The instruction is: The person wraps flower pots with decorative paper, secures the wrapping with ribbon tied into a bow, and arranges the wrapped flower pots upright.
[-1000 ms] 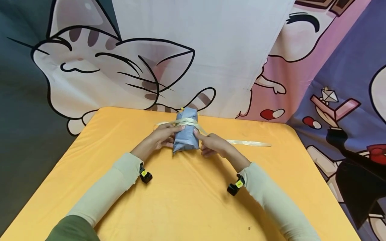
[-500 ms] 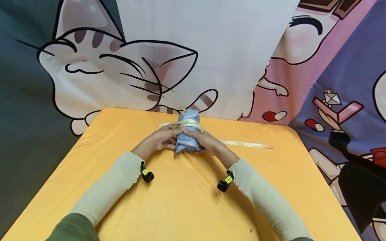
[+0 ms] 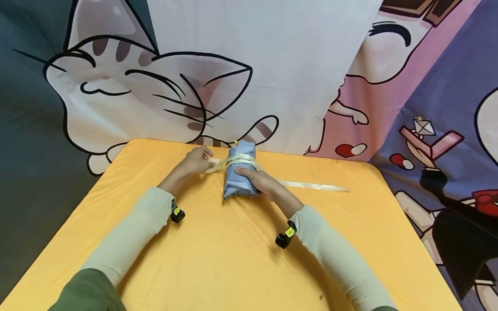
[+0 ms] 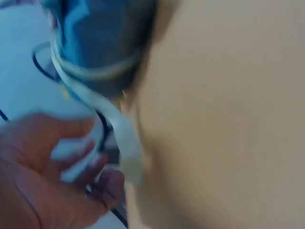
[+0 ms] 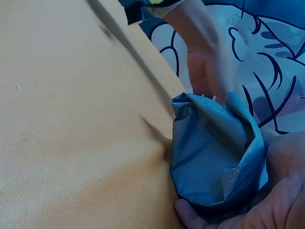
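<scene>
A blue wrapped parcel (image 3: 236, 183) lies near the far edge of the table, a cream ribbon (image 3: 240, 158) wound around its middle. My right hand (image 3: 262, 181) grips the parcel's near right side, thumb on top; in the right wrist view, fingers of the right hand (image 5: 281, 191) reach under the folded end of the wrapping (image 5: 209, 148). To the parcel's left is my left hand (image 3: 194, 161), beside the short ribbon tail. In the left wrist view, the left hand (image 4: 52, 176) has its thumb and fingers apart, and the ribbon's loose end (image 4: 126, 143) hangs just past the fingertips.
A long ribbon tail (image 3: 317, 186) stretches right across the yellow tablecloth (image 3: 233, 259). Behind the table hangs a printed cloth (image 3: 295, 77) with cartoon figures, close to the far edge. A small dark speck (image 3: 320, 297) lies near the front.
My right hand has closed in on the parcel's right side and taken hold of it. My left hand has let go of the parcel and moved left to the short ribbon tail.
</scene>
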A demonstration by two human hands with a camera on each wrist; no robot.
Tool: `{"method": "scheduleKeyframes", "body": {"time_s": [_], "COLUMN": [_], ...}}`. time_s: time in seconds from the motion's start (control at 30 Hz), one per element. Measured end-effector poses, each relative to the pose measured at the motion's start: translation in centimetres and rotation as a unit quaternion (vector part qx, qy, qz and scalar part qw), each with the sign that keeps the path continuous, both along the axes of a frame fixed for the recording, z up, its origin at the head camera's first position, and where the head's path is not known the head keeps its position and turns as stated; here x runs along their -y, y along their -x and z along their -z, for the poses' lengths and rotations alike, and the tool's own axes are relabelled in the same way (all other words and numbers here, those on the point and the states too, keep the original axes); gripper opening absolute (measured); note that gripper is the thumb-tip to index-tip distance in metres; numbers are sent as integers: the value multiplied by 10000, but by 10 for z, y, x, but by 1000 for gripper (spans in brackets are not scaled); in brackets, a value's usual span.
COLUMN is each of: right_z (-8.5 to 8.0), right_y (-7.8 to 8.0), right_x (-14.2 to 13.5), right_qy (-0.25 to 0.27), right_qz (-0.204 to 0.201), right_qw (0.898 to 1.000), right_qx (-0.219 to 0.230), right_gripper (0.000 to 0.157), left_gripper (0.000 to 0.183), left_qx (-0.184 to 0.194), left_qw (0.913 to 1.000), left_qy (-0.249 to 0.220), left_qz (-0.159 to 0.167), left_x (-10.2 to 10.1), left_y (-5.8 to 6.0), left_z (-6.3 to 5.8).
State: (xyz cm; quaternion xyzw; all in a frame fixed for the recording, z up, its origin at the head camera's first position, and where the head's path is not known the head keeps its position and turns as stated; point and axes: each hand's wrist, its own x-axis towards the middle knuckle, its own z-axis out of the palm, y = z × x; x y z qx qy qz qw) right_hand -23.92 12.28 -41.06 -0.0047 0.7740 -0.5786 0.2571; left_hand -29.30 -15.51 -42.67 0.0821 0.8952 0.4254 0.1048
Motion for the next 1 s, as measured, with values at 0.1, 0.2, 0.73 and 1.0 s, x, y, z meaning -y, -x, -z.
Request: {"method": "scheduleKeyframes", "body": {"time_s": [0.1, 0.2, 0.73, 1.0], "right_z": [2, 3, 0, 0], "right_y": [-1, -2, -1, 1], "right_x": [1, 2, -1, 2], "right_qy": [2, 22, -56, -121], "right_qz": [-31, -21, 98, 72], "right_qw": [10000, 10000, 9999, 9999], "right_qx": [24, 31, 64, 42], "right_gripper": [69, 68, 68, 65], "left_gripper": [37, 22, 27, 30], "left_qx": [-205, -552, -1528, -844], "left_qw": [9972, 9937, 9806, 9896], "left_qy": [585, 845, 804, 633], "left_qz": [407, 477, 926, 981], "left_x": [5, 10, 63, 90], "left_y": [-5, -4, -7, -18], "left_z": [-1, 6, -26, -22]}}
